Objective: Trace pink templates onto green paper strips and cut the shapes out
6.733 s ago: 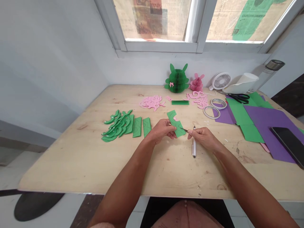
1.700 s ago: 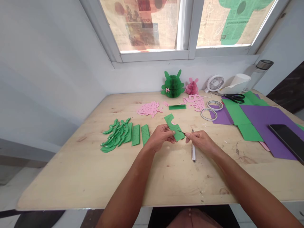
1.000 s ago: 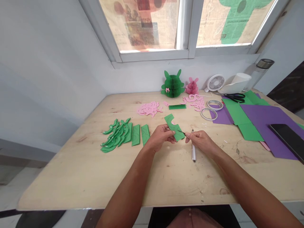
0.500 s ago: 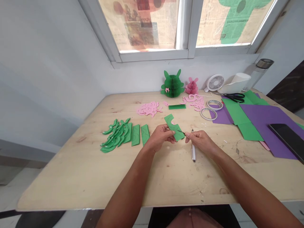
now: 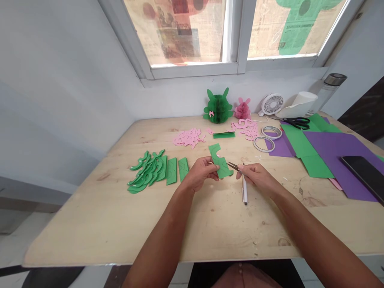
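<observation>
My left hand [image 5: 205,170] pinches a piece of green paper [image 5: 223,169] with a rounded notch cut in its upper right side. Curved lines show faintly on the paper. In my right hand [image 5: 253,173] is a small pair of scissors [image 5: 232,165], its blades slightly apart and just right of the paper's edge; my fingers hide the handles. Beneath that hand a white pen [image 5: 245,192] lies on the table. Left of my left hand are green paper strips [image 5: 171,171] with drawn curves and a heap of cut green curved pieces [image 5: 146,172].
Pink paper cutouts [image 5: 189,138] lie behind my hands, near a folded green strip [image 5: 224,135]. Green [image 5: 218,108] and pink paper figures [image 5: 242,109] stand by the wall. Rightward are tape rolls [image 5: 264,144], black scissors [image 5: 297,122], purple sheets [image 5: 342,160], a phone [image 5: 363,174] and a fan [image 5: 272,104].
The scissors have come out of the green paper and moved slightly right, their blades now showing apart. The paper has turned a little in my left hand.
</observation>
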`<state>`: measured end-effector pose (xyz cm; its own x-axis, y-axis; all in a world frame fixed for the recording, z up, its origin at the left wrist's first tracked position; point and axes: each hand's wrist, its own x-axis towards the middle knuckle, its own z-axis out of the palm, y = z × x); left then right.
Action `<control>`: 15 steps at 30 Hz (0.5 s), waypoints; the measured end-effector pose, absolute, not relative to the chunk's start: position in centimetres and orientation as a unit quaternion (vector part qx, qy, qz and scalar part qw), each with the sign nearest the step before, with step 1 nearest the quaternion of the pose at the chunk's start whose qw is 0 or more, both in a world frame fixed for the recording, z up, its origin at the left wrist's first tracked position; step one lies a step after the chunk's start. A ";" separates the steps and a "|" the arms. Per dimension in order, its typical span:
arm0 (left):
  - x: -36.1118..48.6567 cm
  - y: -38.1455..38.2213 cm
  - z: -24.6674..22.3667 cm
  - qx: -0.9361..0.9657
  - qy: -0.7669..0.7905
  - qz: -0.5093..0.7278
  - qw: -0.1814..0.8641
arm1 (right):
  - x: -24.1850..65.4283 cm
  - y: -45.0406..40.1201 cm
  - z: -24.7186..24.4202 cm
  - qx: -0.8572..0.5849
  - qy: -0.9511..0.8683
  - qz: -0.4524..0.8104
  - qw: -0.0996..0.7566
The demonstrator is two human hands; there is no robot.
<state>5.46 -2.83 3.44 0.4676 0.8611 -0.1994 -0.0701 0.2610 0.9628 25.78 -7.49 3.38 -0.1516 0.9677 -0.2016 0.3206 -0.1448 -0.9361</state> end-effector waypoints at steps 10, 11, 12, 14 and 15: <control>5.3 -2.8 3.2 0.529 0.366 0.280 0.713 | 25.9 -7.4 3.1 -0.562 -0.570 0.493 0.341; 5.2 -2.8 3.2 0.531 0.363 0.275 0.714 | 25.9 -7.4 3.2 -0.566 -0.566 0.490 0.347; 5.2 -2.8 3.1 0.533 0.360 0.270 0.716 | 25.9 -7.4 3.2 -0.569 -0.560 0.486 0.355; 5.2 -2.8 3.0 0.538 0.352 0.259 0.721 | 25.7 -7.4 3.4 -0.575 -0.548 0.482 0.370; 5.2 -2.8 2.9 0.541 0.348 0.254 0.723 | 25.6 -7.5 3.4 -0.575 -0.545 0.482 0.375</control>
